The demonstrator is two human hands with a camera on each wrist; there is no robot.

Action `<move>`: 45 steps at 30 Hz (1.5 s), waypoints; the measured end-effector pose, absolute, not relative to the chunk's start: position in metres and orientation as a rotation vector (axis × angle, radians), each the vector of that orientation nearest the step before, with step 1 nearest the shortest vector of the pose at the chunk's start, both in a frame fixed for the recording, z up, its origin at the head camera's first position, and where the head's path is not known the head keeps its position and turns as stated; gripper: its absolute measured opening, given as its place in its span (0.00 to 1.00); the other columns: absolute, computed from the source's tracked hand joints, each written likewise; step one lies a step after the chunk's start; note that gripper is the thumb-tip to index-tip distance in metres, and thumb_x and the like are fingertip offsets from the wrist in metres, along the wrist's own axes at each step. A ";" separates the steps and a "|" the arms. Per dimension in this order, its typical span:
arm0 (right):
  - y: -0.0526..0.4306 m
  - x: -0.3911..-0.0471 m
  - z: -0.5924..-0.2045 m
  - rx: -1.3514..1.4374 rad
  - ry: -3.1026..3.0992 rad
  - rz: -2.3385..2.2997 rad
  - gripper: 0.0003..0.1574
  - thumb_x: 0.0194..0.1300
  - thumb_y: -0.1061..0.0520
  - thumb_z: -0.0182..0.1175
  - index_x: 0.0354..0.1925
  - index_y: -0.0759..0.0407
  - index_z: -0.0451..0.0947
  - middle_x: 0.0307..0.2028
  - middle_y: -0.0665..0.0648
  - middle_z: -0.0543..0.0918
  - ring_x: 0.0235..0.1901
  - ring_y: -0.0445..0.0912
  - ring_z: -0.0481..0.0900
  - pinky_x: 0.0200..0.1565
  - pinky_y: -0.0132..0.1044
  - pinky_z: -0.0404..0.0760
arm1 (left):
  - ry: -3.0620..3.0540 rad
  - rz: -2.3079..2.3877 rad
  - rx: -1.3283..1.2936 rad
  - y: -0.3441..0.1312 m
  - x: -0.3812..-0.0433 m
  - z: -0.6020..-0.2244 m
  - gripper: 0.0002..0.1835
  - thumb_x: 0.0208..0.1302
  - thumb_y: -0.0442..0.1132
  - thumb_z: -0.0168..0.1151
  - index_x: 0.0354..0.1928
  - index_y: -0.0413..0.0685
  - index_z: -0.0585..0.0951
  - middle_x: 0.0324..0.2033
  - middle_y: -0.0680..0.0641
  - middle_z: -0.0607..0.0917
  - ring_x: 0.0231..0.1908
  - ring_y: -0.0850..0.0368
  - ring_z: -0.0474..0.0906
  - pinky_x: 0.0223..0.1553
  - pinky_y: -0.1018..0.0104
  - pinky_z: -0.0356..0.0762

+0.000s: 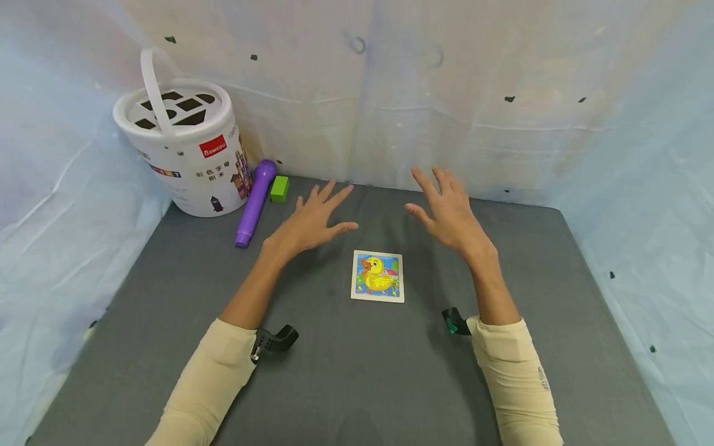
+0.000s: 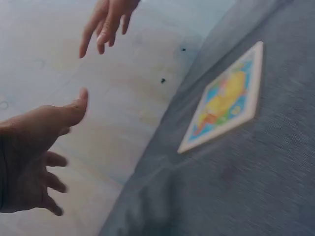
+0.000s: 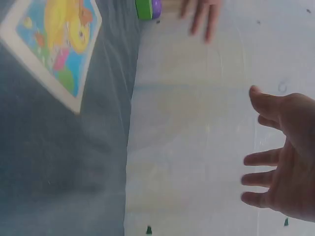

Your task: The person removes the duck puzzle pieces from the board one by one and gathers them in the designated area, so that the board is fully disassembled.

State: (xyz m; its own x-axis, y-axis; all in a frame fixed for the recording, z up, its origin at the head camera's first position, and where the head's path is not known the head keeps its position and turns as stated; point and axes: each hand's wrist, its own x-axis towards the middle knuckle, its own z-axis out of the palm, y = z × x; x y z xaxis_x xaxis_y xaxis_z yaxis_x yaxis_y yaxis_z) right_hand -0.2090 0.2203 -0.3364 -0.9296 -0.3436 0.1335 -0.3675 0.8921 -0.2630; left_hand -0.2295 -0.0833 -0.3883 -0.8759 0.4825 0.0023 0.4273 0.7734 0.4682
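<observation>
A square duck picture puzzle (image 1: 377, 277) with a pale wooden border lies flat on the grey table, midway between the arms. My left hand (image 1: 314, 220) hovers beyond it to the left, fingers spread and holding nothing. On the other side my right hand (image 1: 450, 214) is raised too, its fingers apart and its palm bare. In the left wrist view the puzzle (image 2: 221, 101) sits to the right of the left hand (image 2: 42, 152). The right wrist view has the puzzle (image 3: 56, 42) at upper left, well apart from the right hand (image 3: 290, 152).
A white lidded bucket (image 1: 192, 179) with an upright handle stands at the back left. Beside it lie a purple microphone-shaped toy (image 1: 256, 202) and a green block (image 1: 279, 189). Pale plastic sheeting (image 1: 424, 111) rises behind the table's far edge.
</observation>
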 end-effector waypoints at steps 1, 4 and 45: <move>0.218 -0.206 -0.337 0.586 -2.973 0.450 0.46 0.80 0.41 0.56 0.85 0.42 0.48 0.83 0.69 0.50 0.82 0.68 0.47 0.77 0.73 0.50 | 2.810 0.699 0.748 -0.084 -0.227 -0.391 0.47 0.73 0.68 0.56 0.85 0.65 0.49 0.85 0.39 0.45 0.82 0.27 0.42 0.76 0.20 0.42; 0.209 -0.197 -0.340 0.678 -2.987 0.490 0.43 0.79 0.43 0.58 0.83 0.48 0.54 0.81 0.70 0.55 0.80 0.70 0.55 0.74 0.73 0.58 | 2.715 0.671 0.810 -0.084 -0.217 -0.398 0.45 0.73 0.64 0.60 0.84 0.58 0.56 0.84 0.37 0.52 0.82 0.31 0.51 0.76 0.23 0.49; 0.145 -0.186 -0.431 0.855 -3.100 0.571 0.16 0.64 0.59 0.74 0.49 0.64 0.89 0.44 0.61 0.83 0.40 0.51 0.78 0.44 0.42 0.83 | 2.549 0.266 0.662 -0.040 -0.184 -0.429 0.58 0.62 0.62 0.72 0.84 0.47 0.52 0.85 0.43 0.45 0.85 0.39 0.40 0.72 0.16 0.46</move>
State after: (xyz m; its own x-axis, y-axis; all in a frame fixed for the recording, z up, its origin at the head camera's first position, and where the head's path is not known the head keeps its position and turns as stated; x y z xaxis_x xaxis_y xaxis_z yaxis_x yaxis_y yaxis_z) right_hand -0.1858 0.1452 -0.4311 -0.8557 -0.5168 -0.0270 -0.4732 0.8025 -0.3634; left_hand -0.1845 -0.0404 -0.4293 -0.7624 0.5006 -0.4101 0.4052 0.8634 0.3007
